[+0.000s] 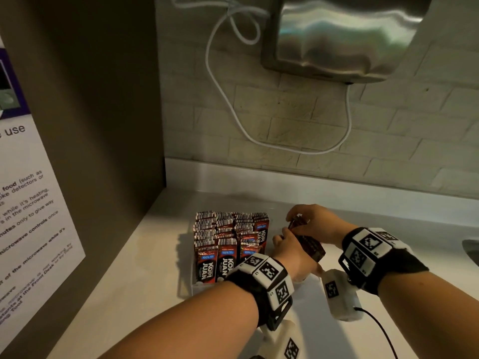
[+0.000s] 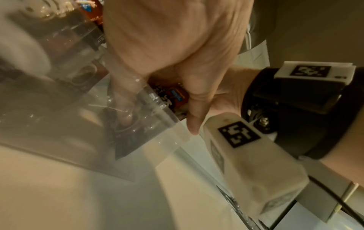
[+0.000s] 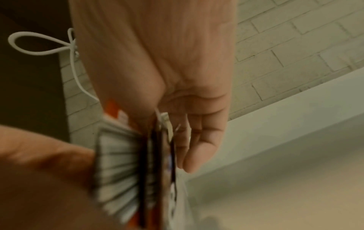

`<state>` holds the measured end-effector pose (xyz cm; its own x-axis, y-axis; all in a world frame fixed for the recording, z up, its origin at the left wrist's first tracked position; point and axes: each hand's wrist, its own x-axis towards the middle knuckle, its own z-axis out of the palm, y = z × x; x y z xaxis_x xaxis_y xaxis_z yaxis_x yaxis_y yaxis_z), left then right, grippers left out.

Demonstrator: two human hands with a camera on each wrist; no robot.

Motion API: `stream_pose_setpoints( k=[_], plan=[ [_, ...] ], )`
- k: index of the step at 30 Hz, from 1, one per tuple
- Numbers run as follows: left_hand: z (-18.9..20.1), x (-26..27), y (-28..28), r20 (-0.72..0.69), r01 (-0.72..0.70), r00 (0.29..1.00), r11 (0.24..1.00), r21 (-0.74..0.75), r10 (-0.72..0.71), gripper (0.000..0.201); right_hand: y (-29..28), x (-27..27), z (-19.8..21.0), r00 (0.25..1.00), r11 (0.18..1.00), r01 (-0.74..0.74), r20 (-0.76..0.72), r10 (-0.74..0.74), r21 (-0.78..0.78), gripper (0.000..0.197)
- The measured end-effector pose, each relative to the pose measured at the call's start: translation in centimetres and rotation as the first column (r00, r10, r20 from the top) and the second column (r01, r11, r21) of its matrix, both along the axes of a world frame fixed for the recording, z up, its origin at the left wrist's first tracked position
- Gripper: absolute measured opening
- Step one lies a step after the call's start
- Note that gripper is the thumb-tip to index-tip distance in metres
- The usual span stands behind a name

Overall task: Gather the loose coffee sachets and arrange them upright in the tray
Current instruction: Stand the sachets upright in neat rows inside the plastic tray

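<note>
Both hands meet over one bundle of sachets (image 1: pixel 309 243), held just right of the clear tray (image 1: pixel 193 287) on the pale tabletop (image 1: pixel 145 257). The left hand (image 1: pixel 293 255) has its fingers (image 2: pixel 194 112) curled round the bundle's near end; the right hand (image 1: pixel 315 221) closes its fingers (image 3: pixel 197 147) over the far end, with the stack's crimped edges fanned between thumb and palm. Left of the fingers, the tray is packed with upright sachets (image 1: pixel 228 239) in rows, labels facing the person. Above the fingers, on the brick wall, hangs a steel dispenser (image 1: pixel 337 37) with a white cord (image 1: pixel 233 110) looping below it. A printed notice (image 1: pixel 28 203) stands far left.
</note>
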<state>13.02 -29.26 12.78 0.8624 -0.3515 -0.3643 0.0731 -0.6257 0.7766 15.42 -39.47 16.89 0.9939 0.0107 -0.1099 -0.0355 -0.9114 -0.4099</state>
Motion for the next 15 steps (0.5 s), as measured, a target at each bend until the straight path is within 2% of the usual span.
stream_pose_setpoints(
  k=[2,5,8,11,15],
  plan=[
    [-0.2,0.1,0.0,-0.001,-0.023,1.000,0.999,-0.026,0.023,0.111,0.1,0.2,-0.2,0.999,0.998,0.001,0.047,0.002,-0.060,0.013],
    [-0.4,0.2,0.0,-0.009,-0.022,1.000,0.998,-0.052,0.021,0.109,0.3,0.4,-0.2,0.996,0.993,-0.003,0.090,0.013,-0.117,0.009],
    [-0.7,0.4,0.0,-0.005,-0.014,1.000,0.999,-0.047,0.013,0.107,0.4,0.7,-0.1,0.993,0.990,0.006,0.114,0.011,-0.144,0.009],
    [-1.3,0.7,0.1,-0.030,-0.064,0.998,0.994,-0.086,0.061,0.098,0.5,1.0,0.1,0.990,0.991,0.042,0.140,-0.025,-0.127,0.013],
    [-1.3,0.7,0.3,-0.093,-0.077,0.994,0.989,-0.127,0.066,0.113,0.4,0.8,1.2,0.985,0.992,0.095,0.150,-0.081,-0.085,0.019]
  ],
)
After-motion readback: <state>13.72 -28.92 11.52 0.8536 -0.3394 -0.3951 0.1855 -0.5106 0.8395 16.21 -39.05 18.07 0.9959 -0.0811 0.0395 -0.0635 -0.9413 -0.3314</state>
